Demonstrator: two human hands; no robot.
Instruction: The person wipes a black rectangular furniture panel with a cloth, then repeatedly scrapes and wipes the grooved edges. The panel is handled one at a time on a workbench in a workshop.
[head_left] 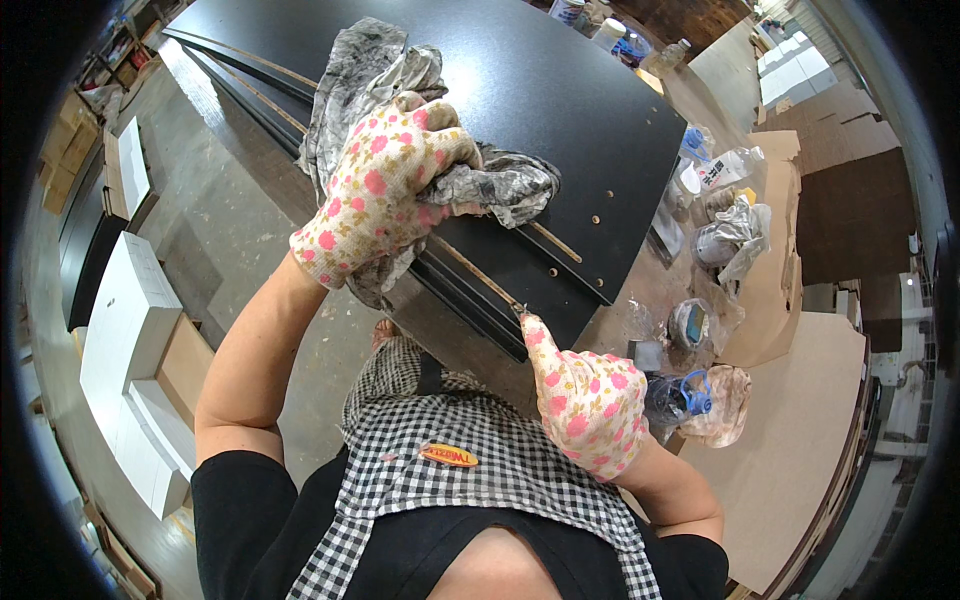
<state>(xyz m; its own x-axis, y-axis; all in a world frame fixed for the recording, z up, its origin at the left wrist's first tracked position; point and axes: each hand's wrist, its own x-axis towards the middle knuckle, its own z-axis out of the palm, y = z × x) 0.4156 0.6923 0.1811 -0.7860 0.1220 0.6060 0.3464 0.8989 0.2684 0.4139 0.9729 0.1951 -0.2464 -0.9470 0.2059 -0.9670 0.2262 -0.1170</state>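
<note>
My left hand (385,185), in a white cotton glove with pink flowers, is closed around a crumpled grey, black-stained rag (350,85). The rag bunches out on both sides of the fist, over the edge of a glossy black panel (520,90). More black panels lie stacked beneath, with pale strips (475,270) along their near edges. My right hand (590,405), in a matching glove, reaches its index finger out to the end of one strip. That fingertip is darkened and touches the panel edge. The other right fingers are folded or partly hidden; no held object shows there.
Bottles (730,168), a jar wrapped in plastic (715,245), an open tin (690,325) and a blue-handled container (675,398) crowd the right side. Cardboard sheets (790,440) lie beyond them. White boxes (135,350) stand on the floor at left.
</note>
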